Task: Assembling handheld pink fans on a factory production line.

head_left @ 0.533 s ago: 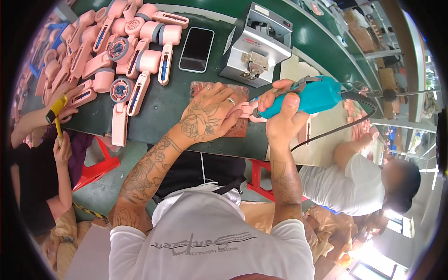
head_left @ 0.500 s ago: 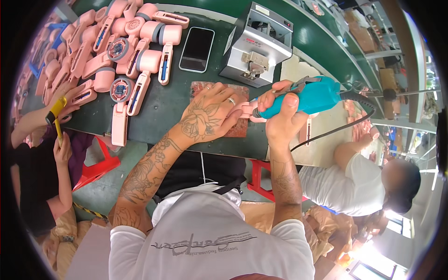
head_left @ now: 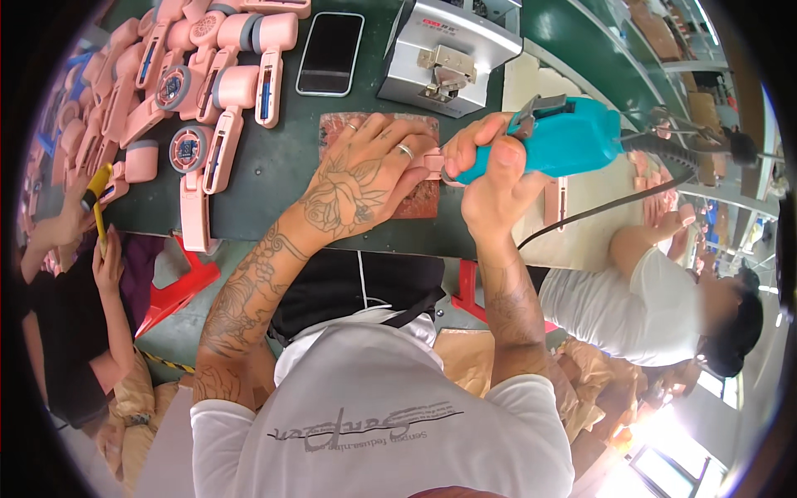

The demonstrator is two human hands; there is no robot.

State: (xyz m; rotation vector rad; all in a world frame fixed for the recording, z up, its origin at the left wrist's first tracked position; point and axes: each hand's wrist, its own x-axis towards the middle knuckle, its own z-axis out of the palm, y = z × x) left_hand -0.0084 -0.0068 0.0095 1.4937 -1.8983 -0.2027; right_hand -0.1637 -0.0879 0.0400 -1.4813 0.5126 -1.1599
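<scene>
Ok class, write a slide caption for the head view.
Left hand holding a pink plastic part over the edge of a mottled red mat, right hand gripping a rounded teal tool.

6 o'clock | white shirt (head_left: 398, 473): large grey script (head_left: 369, 425) struck through by a dark line, smaller print near its right end | 12 to 1 o'clock | silver machine (head_left: 415, 62): red label (head_left: 432, 23), small characters beside it

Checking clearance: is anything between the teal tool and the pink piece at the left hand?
Nothing visible: the teal tool in the right hand ends beside the pink piece by the left hand; contact is unclear.
</scene>
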